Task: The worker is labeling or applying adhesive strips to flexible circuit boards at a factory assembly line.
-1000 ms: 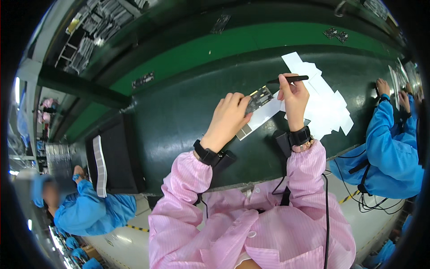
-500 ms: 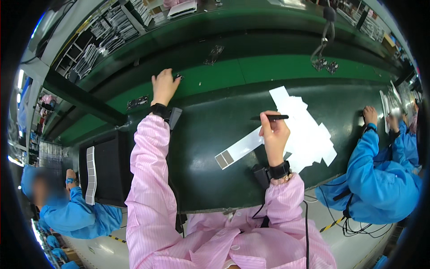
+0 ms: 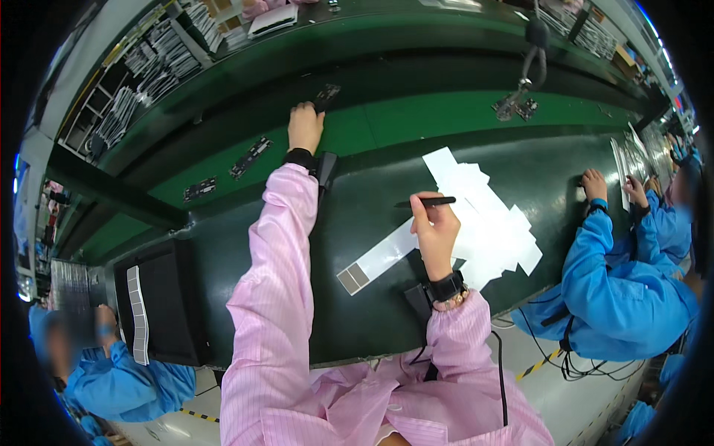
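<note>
My left hand (image 3: pixel 306 128) reaches onto the green belt, its fingers curled down at the near end of a dark circuit board (image 3: pixel 327 97); the fingertips are hidden. My right hand (image 3: pixel 437 229) pinches a slim black pen-like tool (image 3: pixel 439 201), thin end toward the left. That hand is over a white backing strip (image 3: pixel 387 251), which carries two grey labels (image 3: pixel 352 277) at its lower left end. Beside it lies a heap of white strips (image 3: pixel 491 230). Two more circuit boards, one long (image 3: pixel 250 157) and one shorter (image 3: pixel 199 189), rest on the belt left of my left hand.
A black tray (image 3: pixel 171 297) at left holds a strip of grey labels (image 3: pixel 137 316). Farther right on the belt are small boards (image 3: pixel 515 108) below a hanging dark cable (image 3: pixel 537 63). Co-workers in blue sit at left (image 3: pixel 134 386) and right (image 3: pixel 610 297). Shelves with stacked sheets stand behind.
My left hand has moved from the middle circuit board to the farther one, leaving the middle one on the belt. My right hand keeps the tool over the strip. The view has shifted slightly.
</note>
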A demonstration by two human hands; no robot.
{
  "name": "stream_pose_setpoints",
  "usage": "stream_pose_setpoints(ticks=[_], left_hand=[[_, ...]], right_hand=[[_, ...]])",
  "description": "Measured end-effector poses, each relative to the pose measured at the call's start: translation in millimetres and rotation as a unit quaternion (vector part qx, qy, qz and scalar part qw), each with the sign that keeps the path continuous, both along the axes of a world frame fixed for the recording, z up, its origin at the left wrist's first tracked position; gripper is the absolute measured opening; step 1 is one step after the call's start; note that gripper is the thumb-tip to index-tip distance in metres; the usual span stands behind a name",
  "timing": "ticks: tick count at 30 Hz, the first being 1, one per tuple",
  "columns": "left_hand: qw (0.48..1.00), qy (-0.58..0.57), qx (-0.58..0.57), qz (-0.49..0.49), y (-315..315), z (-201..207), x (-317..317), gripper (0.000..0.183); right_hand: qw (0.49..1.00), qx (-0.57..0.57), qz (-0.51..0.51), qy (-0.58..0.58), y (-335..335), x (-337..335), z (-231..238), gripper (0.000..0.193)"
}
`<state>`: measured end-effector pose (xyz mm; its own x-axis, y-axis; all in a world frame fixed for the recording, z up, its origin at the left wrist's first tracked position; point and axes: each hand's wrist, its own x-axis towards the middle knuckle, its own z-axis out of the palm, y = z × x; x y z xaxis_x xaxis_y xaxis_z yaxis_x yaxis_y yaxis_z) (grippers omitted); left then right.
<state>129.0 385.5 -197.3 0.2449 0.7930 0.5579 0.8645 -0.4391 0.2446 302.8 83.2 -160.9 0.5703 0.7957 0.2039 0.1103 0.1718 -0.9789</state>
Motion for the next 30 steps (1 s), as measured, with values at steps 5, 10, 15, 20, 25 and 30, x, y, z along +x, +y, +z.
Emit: stream_pose_setpoints(ticks=[5,10,15,20,25,30], left_hand=[[0.981,-0.155,-0.094,-0.067,-36.0,32.8,-4.0,0.044],[0.959,-0.128,-0.149,-0.203,-149.6,68.4,-18.6,0.039],[0.943,-0.140,-0.171,-0.247,-258.7,83.2,-39.6,0.041],[0.945,-0.139,-0.116,-0.274,-305.0,75.1,-52.0,0.041],[0.944,-0.156,-0.064,-0.284,-307.6,66.6,-52.3,0.044],[0.937,-0.161,-0.092,-0.294,-301.2,61.4,-50.9,0.059]], right_hand=[[1.000,0.003,-0.015,-0.002,4.2,4.1,-3.8,0.013],[0.997,0.040,-0.032,0.054,2.1,8.3,0.3,0.015],[0.993,0.086,-0.032,0.070,-0.5,13.2,-0.6,0.018],[0.991,0.100,0.012,0.090,-3.9,13.8,8.4,0.017],[0.987,0.017,0.132,0.090,1.6,7.8,8.4,0.017],[0.962,0.002,0.250,0.107,0.2,20.0,3.8,0.017]])
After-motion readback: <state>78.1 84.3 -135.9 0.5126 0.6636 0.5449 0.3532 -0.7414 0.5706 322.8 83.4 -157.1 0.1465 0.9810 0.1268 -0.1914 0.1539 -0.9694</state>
